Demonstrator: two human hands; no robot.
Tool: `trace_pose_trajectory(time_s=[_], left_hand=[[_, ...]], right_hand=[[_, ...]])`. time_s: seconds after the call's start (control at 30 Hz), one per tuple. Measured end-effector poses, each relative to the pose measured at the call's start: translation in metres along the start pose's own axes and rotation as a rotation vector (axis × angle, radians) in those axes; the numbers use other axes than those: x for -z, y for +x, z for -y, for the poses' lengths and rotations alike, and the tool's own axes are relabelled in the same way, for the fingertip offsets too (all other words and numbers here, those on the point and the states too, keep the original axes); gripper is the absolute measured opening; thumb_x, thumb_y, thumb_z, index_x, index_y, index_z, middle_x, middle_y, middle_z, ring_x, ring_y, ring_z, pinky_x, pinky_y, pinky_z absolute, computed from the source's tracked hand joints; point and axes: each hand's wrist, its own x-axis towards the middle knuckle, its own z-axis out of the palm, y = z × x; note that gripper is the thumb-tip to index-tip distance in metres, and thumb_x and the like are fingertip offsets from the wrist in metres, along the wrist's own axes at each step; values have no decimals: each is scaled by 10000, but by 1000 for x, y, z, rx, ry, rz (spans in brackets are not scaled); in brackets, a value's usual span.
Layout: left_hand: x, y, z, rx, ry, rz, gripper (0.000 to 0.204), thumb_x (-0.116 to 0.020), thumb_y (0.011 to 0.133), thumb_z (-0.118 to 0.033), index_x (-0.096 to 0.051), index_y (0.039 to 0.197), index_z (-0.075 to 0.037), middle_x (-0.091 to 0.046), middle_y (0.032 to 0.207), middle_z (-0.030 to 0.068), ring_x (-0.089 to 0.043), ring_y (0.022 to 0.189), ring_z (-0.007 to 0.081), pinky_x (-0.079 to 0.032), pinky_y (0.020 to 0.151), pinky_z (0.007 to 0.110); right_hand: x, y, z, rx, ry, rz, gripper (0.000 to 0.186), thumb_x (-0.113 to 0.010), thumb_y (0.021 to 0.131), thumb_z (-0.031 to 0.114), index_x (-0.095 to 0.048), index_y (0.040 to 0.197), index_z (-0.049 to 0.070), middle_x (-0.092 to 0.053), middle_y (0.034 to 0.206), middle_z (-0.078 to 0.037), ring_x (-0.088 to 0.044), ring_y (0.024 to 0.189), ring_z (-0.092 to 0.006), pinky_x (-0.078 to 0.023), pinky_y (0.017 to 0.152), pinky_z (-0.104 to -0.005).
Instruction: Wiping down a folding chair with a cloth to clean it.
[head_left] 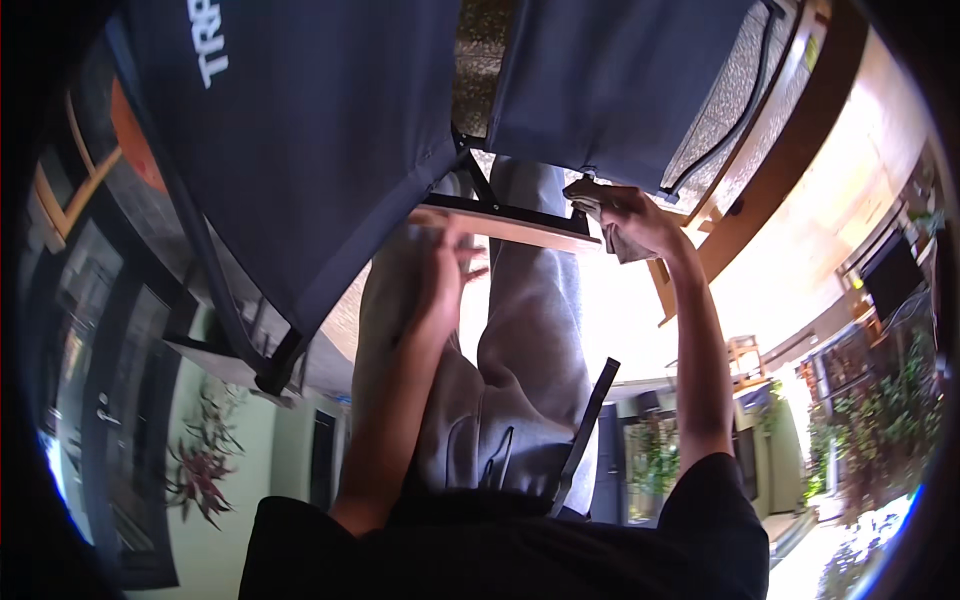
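Observation:
A dark fabric folding chair (pixel 300 140) with a black metal frame fills the top, and a pale wooden slat (pixel 520 228) runs along its nearer frame bar. My left hand (pixel 450 265) is at the slat's left part, fingertips at or just under it, fingers apart. My right hand (pixel 640 220) grips a crumpled olive-grey cloth (pixel 625 246) at the right end of the slat, beside a black joint of the frame. My legs in grey trousers (pixel 530 330) are beneath the slat.
Curved wooden furniture (pixel 826 90) stands at the upper right. Glazed dark-framed doors (pixel 105 390) are at the left. A red-leaved plant (pixel 195 470) is against a pale wall, and leafy plants (pixel 880 420) line the right. A dark screen-like panel (pixel 890 275) is at far right.

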Motion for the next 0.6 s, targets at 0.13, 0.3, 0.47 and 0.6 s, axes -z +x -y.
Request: trace_pose_trajectory(time_s=[0.13,0.3,0.47,0.6], left_hand=[[-19,-31,-4,-131,322,277,442,-506,990,-364,-636,1244,-26,-728,1072,93,-682,774,158,-510,677,267],[-50,-18,-12,-1124,845,342,120,-609,962,-120,-636,1040,-33,-691,941,105,-632,807,233,-482,730,349],[-83,45,-36,-1587,1094,322,89,-618,887,-56,-623,976,-56,-645,911,95,-579,844,317,-452,794,422],[-108,63,-28,-1597,1144,327,130,-621,899,-106,-615,1022,-63,-646,928,94,-588,897,308,-435,841,433]], right_hand=[[-28,12,-66,41,172,-128,445,-543,877,21,-638,1299,128,-718,956,-89,-550,639,-116,-471,631,-288],[-46,47,-97,362,-36,-546,442,-435,992,95,-627,1350,269,-663,1319,-37,-660,696,-144,-540,662,-303],[-82,7,-70,406,746,-453,425,-451,864,91,-674,1217,11,-688,1178,-81,-613,1019,-154,-466,926,-275],[-112,-19,-61,379,1154,-412,503,-447,803,139,-664,1244,29,-681,1128,-89,-632,846,-105,-508,743,-233]])
